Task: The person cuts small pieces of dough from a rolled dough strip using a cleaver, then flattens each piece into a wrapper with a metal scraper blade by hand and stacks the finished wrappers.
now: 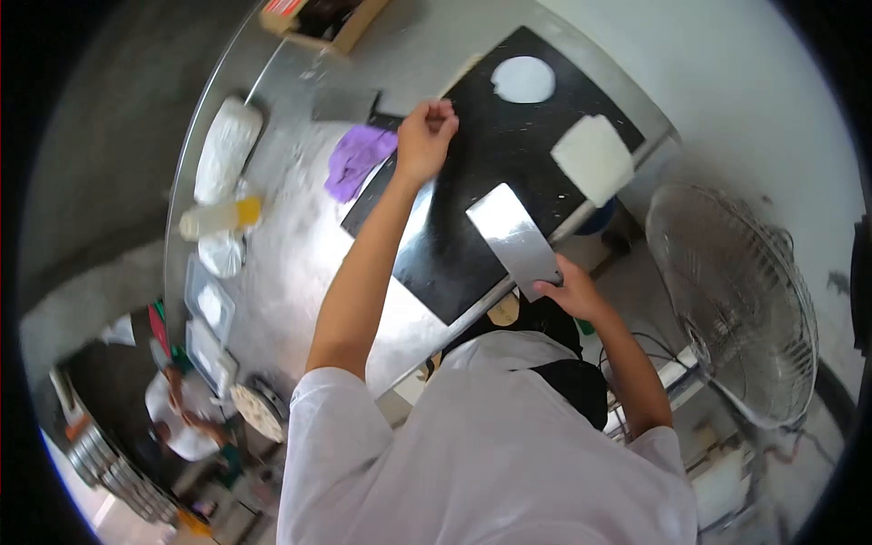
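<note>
My right hand [574,289] grips a wide, shiny metal cleaver [510,227] at its handle end, near the front edge of a black board [481,163]. The blade points away from me over the board. My left hand [428,136] is raised above the board's left side, its fingers curled together; whether anything is in them is hidden. Under and beside that hand are a purple cloth [360,160] and the dark handle of a second flat blade [343,105]. On the board lie a thin white round sheet [524,80] and a white, roughly square piece [594,160].
A cardboard box [341,27] stands at the far edge. Along the table's left are a wrapped white bag [227,150], a bottle with yellow [221,218] and plastic containers [209,300]. A large fan [731,304] stands right. Another person [186,413] is lower left.
</note>
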The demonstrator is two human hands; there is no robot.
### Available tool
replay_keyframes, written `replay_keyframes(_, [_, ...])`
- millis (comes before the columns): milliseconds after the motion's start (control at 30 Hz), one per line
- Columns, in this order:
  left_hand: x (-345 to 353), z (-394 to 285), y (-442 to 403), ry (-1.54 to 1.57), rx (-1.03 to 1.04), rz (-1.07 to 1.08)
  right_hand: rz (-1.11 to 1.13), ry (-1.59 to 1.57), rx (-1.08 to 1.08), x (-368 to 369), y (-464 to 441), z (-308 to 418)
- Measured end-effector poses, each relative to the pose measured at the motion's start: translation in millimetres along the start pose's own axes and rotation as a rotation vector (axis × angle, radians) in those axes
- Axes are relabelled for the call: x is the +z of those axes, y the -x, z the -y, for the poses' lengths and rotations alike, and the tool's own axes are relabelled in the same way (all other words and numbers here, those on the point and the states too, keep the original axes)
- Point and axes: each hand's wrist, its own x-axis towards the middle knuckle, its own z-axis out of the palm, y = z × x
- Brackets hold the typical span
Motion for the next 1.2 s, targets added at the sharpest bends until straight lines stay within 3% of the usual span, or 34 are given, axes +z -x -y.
replay_keyframes(33, [-28,5,36,0.031,-0.019,-0.01,-0.011,0.05,0.014,2,1,10])
replay_keyframes(100, [-95,26,114,-0.302,0.066,-0.231,0.052,0.115,0.006,17,-1,29])
replay_keyframes(133, [-129,56,155,-0.293,0.048,-0.335,0.063,0.089,-0.025,28,-2,37])
replay_keyframes(167, [-161,81,201,-0.324,-0.078,-0.442,0.062,0.065,-0.055,38,-5,45])
replay_keyframes(233, [-206,107,281,-0.435,-0.123,-0.6,0.11,0.128,-0.073,69,-14,73])
replay_keyframes(367, [-231,132,369,-0.338,-0.155,-0.416,0.23,0.441,-0.134,150,-44,126])
replay_keyframes(533, [-219,151,380,-0.478,0.078,-0.406,0.347,0.67,-0.216,219,-62,181])
replay_keyframes(600, [-224,161,373,-0.498,0.128,-0.422,0.33,0.866,-0.133,234,-62,198])
replay_keyframes(733, [-232,167,362,-0.512,0.211,-0.316,0.323,0.907,-0.061,262,-51,173])
replay_keyframes(800, [-233,168,357,-0.453,0.134,-0.348,0.242,0.923,-0.136,286,-52,135])
replay_keyframes(867, [-232,169,354,-0.452,0.206,-0.345,0.218,0.825,-0.105,301,-54,144])
replay_keyframes(933, [-224,172,354,-0.411,0.141,-0.469,0.16,0.712,-0.042,304,-38,148])
replay_keyframes(1000, [-224,169,360,-0.065,-0.179,-0.42,0.073,0.534,-0.099,288,-28,149])
replay_keyframes(1067, [-227,204,365,0.248,-0.311,-0.458,-0.052,0.368,-0.084,262,-2,129])
replay_keyframes(1133, [-217,151,338,0.455,-0.236,-0.402,-0.31,0.282,-0.013,228,32,112])
replay_keyframes(1200, [-185,121,303,0.495,-0.19,-0.242,-0.515,0.211,-0.083,193,66,83])
